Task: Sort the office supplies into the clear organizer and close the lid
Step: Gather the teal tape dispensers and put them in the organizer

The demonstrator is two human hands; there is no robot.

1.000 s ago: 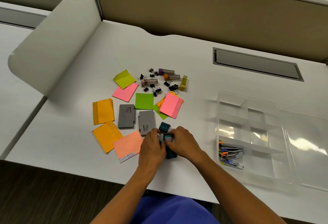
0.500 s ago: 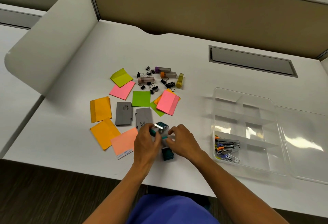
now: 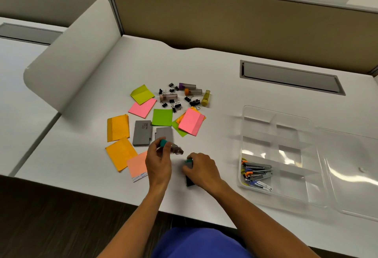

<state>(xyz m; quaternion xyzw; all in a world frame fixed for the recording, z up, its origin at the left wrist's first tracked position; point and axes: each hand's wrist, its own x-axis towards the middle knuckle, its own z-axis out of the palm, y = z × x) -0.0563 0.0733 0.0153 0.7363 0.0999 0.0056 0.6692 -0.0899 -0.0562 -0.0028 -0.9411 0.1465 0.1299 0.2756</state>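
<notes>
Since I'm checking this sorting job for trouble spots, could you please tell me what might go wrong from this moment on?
1. The left hand holds a teal-capped item lifted off the desk; a loose grip could drop it among the sticky notes.
2. The black binder clips are small and scattered; some may be missed.
3. The organizer sits near the desk's front edge, its open lid spread beside it; an arm could knock it.

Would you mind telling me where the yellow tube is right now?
In the head view the yellow tube lies on the white desk, at the right end of the far cluster, beside the black binder clips and the orange-capped tube.
</notes>
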